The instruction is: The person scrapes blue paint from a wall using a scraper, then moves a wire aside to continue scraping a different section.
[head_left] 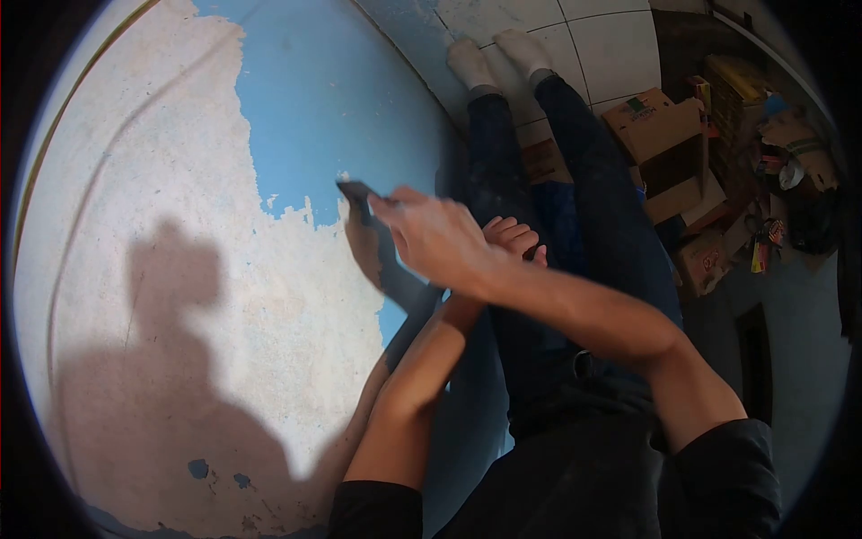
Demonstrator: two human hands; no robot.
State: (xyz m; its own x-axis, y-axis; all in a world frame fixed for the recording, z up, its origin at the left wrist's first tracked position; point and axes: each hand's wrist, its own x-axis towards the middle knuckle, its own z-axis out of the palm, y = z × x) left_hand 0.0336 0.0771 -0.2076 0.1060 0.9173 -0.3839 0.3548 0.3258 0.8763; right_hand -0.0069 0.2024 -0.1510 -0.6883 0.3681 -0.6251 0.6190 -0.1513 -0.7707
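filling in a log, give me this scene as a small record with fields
right hand: gripping dark flat tool
tool position: near ragged edge of blue paint
left hand: fingers curled by right forearm, contents unclear
wall: part blue, part pale and patchy
floor: pale tiles, two socked feet
nearby: open cardboard box

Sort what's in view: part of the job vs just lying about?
In the job:
- dark flat tool, likely a scraper, in the right hand
- blue paint and pale stripped area on the wall

Apparently lying about:
- open cardboard box
- clutter around it, partly too dim to identify
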